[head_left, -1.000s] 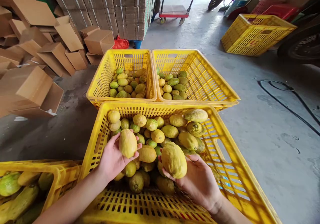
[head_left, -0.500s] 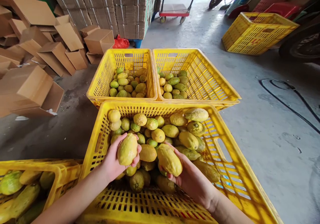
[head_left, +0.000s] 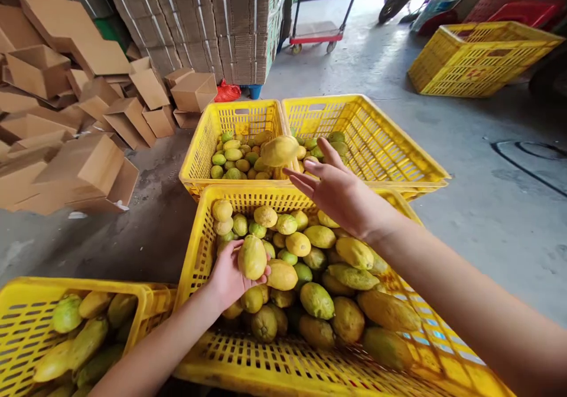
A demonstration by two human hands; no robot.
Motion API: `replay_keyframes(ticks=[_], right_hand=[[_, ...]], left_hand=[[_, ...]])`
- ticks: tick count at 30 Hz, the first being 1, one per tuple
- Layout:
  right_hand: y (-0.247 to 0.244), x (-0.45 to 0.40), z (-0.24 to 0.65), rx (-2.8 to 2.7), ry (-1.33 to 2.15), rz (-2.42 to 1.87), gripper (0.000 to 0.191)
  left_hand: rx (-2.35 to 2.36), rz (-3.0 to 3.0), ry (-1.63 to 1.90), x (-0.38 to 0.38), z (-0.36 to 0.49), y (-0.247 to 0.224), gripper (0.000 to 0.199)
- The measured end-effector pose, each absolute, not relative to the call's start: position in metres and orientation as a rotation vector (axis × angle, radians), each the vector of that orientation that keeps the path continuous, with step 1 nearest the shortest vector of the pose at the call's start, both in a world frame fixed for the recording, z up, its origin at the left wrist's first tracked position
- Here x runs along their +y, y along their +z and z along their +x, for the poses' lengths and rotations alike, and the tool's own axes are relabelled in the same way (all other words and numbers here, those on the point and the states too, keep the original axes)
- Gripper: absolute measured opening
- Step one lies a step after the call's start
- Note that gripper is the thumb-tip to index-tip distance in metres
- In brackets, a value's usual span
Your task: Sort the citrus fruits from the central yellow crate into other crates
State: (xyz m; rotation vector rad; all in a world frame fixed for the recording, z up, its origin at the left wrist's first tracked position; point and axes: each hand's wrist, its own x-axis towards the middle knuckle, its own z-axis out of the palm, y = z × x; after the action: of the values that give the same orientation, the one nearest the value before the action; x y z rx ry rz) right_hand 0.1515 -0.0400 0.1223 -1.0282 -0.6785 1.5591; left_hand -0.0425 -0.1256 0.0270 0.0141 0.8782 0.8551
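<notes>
My left hand [head_left: 237, 270] is closed around a yellow papaya [head_left: 252, 256] above the near yellow crate [head_left: 190, 255]. Fingers spread, my right hand [head_left: 330, 187] reaches over the far rim of that crate. Just beyond its fingertips a yellow papaya [head_left: 280, 150] hangs in mid-air, slightly blurred, in front of the rim between the two far crates. Below both hands lie many yellow and green papayas [head_left: 316, 300] of differing sizes inside the near crate.
The back left crate [head_left: 188, 160] and back right crate [head_left: 398, 143] hold smaller fruit. Another crate [head_left: 22, 320] with large fruit stands at lower left. Cardboard boxes [head_left: 84, 166] are heaped on the left. A tilted crate [head_left: 478, 60], a trolley [head_left: 319, 33] and a black hose [head_left: 527, 160] are farther off.
My right hand has moved forward and up and let go of its papaya, which is now airborne over the far crates. My left hand keeps its papaya. The view has shifted slightly.
</notes>
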Motion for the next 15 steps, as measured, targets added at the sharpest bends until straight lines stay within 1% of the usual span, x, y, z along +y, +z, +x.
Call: replay_keyframes(ticks=[2, 5, 6, 9, 12, 13, 14, 15], right_hand=[[0.110, -0.058, 0.156, -0.833, 1.541, -1.073, 0.084], [0.073, -0.106, 0.182, -1.074, 1.598, -1.181, 0.058], [0.061, -0.123, 0.194, -1.149, 1.634, -1.226, 0.053], [0.032, -0.170, 0.232, -1.331, 1.703, -1.347, 0.052], [0.018, -0.207, 0.267, -1.353, 1.669, -1.513, 0.048], [0.016, -0.216, 0.276, -1.320, 1.658, -1.537, 0.044], [0.015, -0.224, 0.283, -1.285, 1.662, -1.561, 0.046], [0.015, -0.231, 0.288, -1.246, 1.615, -1.601, 0.047]], left_hand=[[0.882, 0.018, 0.847, -0.123, -0.041, 0.026, 0.040], [0.890, 0.054, 0.801, -0.121, -0.040, 0.023, 0.039], [0.896, 0.078, 0.777, -0.122, -0.040, 0.022, 0.038], [0.922, 0.217, 0.702, -0.130, -0.033, 0.026, 0.027], [0.935, 0.372, 0.684, -0.130, -0.012, 0.046, 0.013], [0.939, 0.380, 0.697, -0.125, 0.000, 0.056, 0.011], [0.924, 0.367, 0.732, -0.116, 0.016, 0.068, 0.010], [0.853, 0.325, 0.772, -0.104, 0.033, 0.080, 0.017]])
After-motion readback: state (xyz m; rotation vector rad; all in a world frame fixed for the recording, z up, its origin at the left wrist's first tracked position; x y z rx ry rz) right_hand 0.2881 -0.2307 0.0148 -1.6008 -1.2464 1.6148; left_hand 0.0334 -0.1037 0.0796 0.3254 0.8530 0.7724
